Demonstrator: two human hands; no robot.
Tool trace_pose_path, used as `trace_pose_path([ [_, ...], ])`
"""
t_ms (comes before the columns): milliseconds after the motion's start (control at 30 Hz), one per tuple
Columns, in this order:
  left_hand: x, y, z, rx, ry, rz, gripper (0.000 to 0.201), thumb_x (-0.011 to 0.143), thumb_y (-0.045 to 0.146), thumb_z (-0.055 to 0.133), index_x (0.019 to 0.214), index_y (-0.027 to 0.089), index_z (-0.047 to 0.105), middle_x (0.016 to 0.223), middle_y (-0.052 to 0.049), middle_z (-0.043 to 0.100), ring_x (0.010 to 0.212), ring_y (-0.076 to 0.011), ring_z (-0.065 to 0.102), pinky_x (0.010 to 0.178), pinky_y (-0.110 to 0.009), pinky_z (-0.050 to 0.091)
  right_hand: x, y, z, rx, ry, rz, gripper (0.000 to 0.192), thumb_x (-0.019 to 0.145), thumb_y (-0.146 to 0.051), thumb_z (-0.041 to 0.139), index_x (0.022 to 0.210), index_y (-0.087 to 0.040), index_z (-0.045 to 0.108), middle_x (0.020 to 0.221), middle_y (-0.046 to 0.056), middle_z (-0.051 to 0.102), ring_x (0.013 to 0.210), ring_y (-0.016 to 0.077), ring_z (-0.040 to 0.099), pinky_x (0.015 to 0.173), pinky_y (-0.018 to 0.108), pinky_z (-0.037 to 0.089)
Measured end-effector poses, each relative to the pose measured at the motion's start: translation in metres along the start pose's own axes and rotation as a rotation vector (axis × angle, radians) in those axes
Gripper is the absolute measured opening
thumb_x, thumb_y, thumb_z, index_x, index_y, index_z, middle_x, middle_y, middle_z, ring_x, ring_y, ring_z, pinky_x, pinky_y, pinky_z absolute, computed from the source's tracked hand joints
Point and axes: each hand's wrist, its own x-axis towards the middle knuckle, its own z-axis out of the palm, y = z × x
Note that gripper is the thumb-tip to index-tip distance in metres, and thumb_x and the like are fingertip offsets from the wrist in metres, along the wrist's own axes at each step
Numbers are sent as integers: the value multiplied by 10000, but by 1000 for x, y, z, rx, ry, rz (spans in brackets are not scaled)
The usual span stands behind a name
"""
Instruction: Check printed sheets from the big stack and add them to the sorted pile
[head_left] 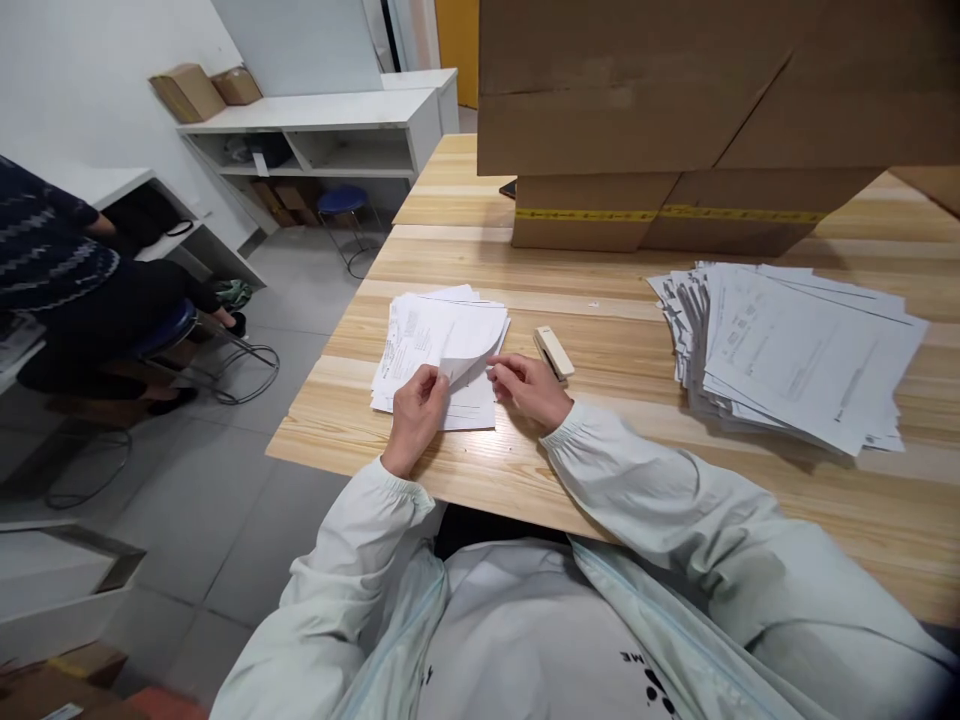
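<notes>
A small pile of printed paper sheets (427, 335) lies on the wooden table (615, 470) in front of me. My left hand (415, 415) pinches the lower edge of the top sheet, which curls upward. My right hand (529, 388) holds the sheet's right corner with its fingertips. A beige stapler (554, 352) lies just beyond my right hand, apart from it.
A larger fanned stack of papers (787, 350) lies to the right. Big cardboard boxes (675, 120) stand at the back of the table. At the left a person (67, 270) sits on a blue stool, near white shelves (322, 130).
</notes>
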Motion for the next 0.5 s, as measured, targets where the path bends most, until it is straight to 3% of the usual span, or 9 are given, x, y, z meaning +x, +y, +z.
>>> trace_pose_path([
  [100, -1, 1, -11, -100, -139, -22, 207, 867, 383, 609, 797, 189, 601, 770, 2, 604, 762, -143, 556, 717, -267, 418, 18, 8, 16, 181, 15, 109, 349, 884, -427, 570, 1099, -179, 688, 908, 73, 700, 734, 162, 648, 641, 324, 577],
  [233, 13, 12, -25, -151, -376, -97, 328, 873, 500, 612, 928, 182, 674, 1036, -82, 717, 1008, -207, 639, 913, -331, 456, 22, 5, 30, 225, 14, 4, 367, 859, -441, 607, 1128, -204, 684, 1093, 71, 709, 897, 164, 656, 788, 318, 564],
  [333, 32, 16, -25, -178, -353, -126, 401, 872, 567, 582, 884, 171, 647, 953, -84, 713, 948, -203, 652, 890, -346, 471, 16, 1, 35, 209, 12, -47, 357, 834, -431, 648, 1110, -209, 696, 1098, 67, 714, 866, 157, 642, 795, 319, 540],
  [500, 48, 6, -11, -106, -284, -63, 381, 784, 533, 696, 885, 180, 593, 871, -39, 657, 817, -171, 609, 769, -321, 469, 9, -2, 38, 159, -5, -58, 378, 820, -418, 674, 1128, -199, 684, 1142, 85, 693, 861, 157, 632, 789, 325, 526],
])
